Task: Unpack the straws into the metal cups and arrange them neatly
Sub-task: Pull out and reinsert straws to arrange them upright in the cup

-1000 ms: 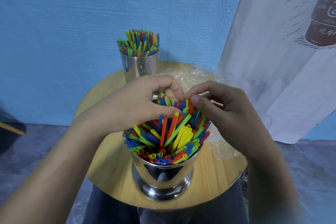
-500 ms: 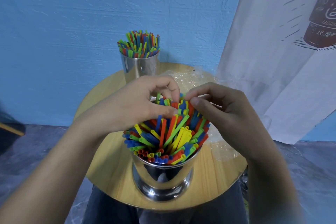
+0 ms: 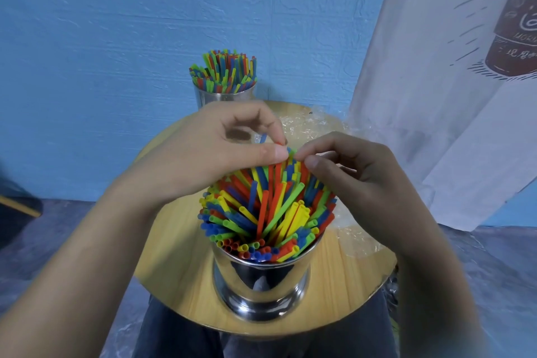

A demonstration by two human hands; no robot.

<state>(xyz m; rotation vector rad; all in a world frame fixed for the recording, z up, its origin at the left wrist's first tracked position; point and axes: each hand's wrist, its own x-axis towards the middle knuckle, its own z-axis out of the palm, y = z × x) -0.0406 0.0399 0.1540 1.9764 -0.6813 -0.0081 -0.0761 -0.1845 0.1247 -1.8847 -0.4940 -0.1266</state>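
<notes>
Several thin multicoloured plastic straws (image 3: 270, 206) in the shiny cylindrical metal cup (image 3: 261, 279) are pinched by the left hand (image 3: 209, 154) and the right hand (image 3: 357, 183).

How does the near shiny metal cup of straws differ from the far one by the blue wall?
In the near metal cup the straws splay and cross; in the far metal cup they stand nearly upright. The left hand and right hand pinch the near cup's straw tips; the far cup is untouched. Both are shiny, with red, yellow, green, blue straws.
</notes>
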